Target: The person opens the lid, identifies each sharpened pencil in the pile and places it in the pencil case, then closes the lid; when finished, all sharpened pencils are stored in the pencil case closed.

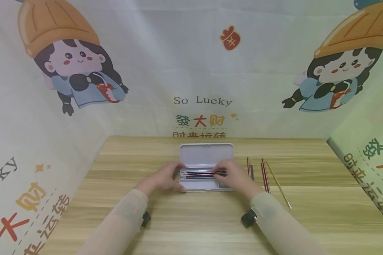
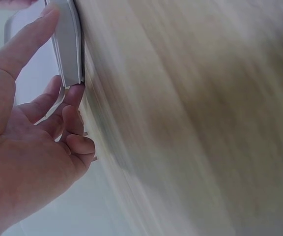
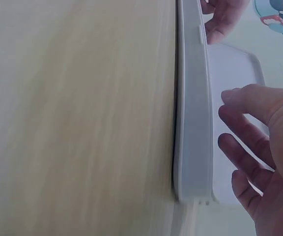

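A white pencil case (image 1: 206, 154) lies with its lid raised on the wooden table. Several dark and red pencils (image 1: 198, 175) lie sideways in its back part. My left hand (image 1: 166, 176) grips the case's left end, the thumb at the front edge and the fingers toward the back corner. In the left wrist view, that thumb (image 2: 36, 37) presses on the case's wall (image 2: 69, 46). Over the right half of the case is my right hand (image 1: 234, 175), its fingertips right at the pencils. Seen from the right wrist, its bent fingers (image 3: 244, 125) show nothing between them.
To the right of the case lie red pencils (image 1: 265, 175), a yellow pencil (image 1: 278, 184) with a white end, and a brown pencil (image 1: 248, 165) beside a dark pencil (image 1: 251, 171). A printed cloth (image 1: 153, 71) hangs behind the table (image 1: 198, 226) and along both sides.
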Motion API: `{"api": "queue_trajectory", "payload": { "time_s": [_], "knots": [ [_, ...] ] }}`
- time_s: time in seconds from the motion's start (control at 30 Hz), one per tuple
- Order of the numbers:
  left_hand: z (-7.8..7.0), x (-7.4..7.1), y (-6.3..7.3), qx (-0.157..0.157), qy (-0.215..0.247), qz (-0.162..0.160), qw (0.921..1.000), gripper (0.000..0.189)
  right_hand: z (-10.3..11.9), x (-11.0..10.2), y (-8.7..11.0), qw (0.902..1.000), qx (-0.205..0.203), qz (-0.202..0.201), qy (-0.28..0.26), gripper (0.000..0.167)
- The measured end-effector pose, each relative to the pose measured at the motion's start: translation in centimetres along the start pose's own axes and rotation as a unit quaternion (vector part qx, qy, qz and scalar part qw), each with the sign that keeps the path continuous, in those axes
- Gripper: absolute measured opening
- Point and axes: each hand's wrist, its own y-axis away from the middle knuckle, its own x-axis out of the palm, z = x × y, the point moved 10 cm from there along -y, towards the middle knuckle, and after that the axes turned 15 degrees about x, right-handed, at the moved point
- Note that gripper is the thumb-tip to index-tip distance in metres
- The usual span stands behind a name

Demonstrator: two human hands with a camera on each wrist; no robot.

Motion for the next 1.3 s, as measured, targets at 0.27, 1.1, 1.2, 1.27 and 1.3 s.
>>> {"api": "queue_trajectory", "payload": {
  "time_s": [0.27, 1.1, 1.2, 1.27, 1.3],
  "knots": [
    [0.0, 0.0, 0.0, -0.004, 0.002, 0.006, 1.0, 0.088, -2.0, -2.4, 2.1, 0.9983, 0.033, -0.021, -0.043, 0.017],
    [-0.2, -0.2, 0.0, -0.007, 0.004, 0.002, 1.0, 0.087, -9.1, -6.7, 4.4, 0.9858, 0.163, -0.025, 0.032, 0.022],
    [-0.3, -0.2, 0.0, -0.007, 0.003, 0.003, 1.0, 0.086, -9.3, -6.8, 4.6, 0.9831, 0.176, -0.023, 0.044, 0.023],
    [-0.5, -0.1, 0.1, -0.005, 0.004, 0.003, 1.0, 0.086, -9.6, -6.9, 4.8, 0.9807, 0.187, -0.024, 0.052, 0.023],
    [-0.5, -0.1, 0.0, -0.005, 0.004, 0.004, 1.0, 0.086, -9.7, -7.0, 4.8, 0.9794, 0.192, -0.025, 0.058, 0.023]
  ]
}}
